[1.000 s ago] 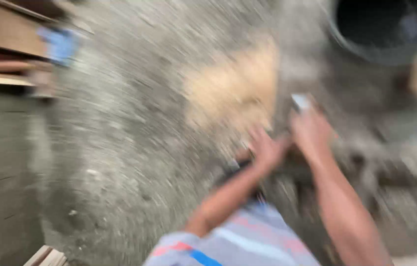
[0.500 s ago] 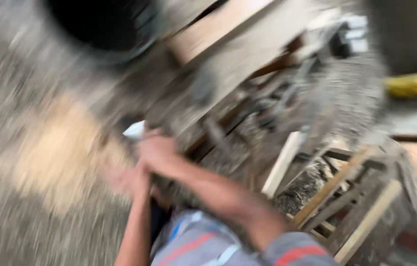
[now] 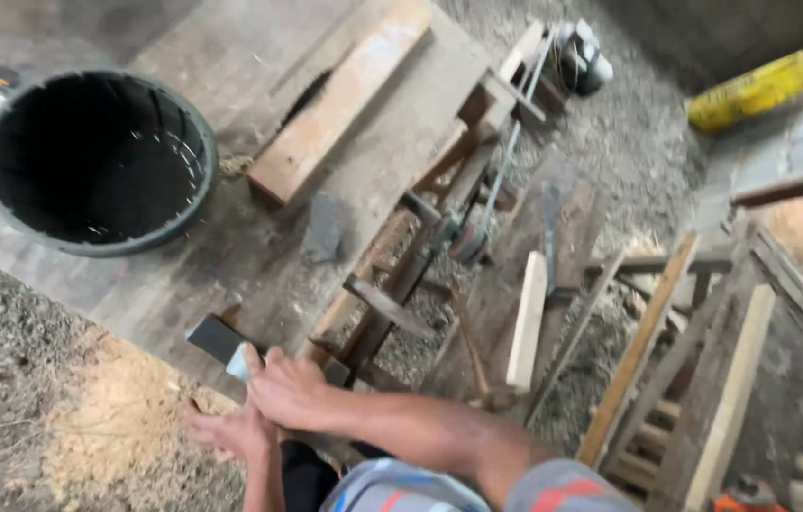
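Down at the bottom edge of the dusty workbench (image 3: 259, 256), both hands together. Right hand (image 3: 288, 389) on top, fingers curled over a dark flat block (image 3: 217, 338) with a pale tip, gripping it at the bench's near corner. Left hand (image 3: 226, 431) just below and touching the right, fingers spread loose, palm partly hidden; hard to tell whether clasping anything. Beneath both, a heap of pale sawdust (image 3: 108, 427) on gravelly ground. Up the bench, a big black tub (image 3: 98, 161), open and dark inside, well apart from the hands. Beside the tub, a long wooden plank (image 3: 340, 100) lying slantwise across the top. Right of the bench, a belt and pulley (image 3: 468, 242) amid timber frames, a pale wooden slat (image 3: 527, 322) leaning near. Far corner, a yellow sack (image 3: 752, 90) on its side.
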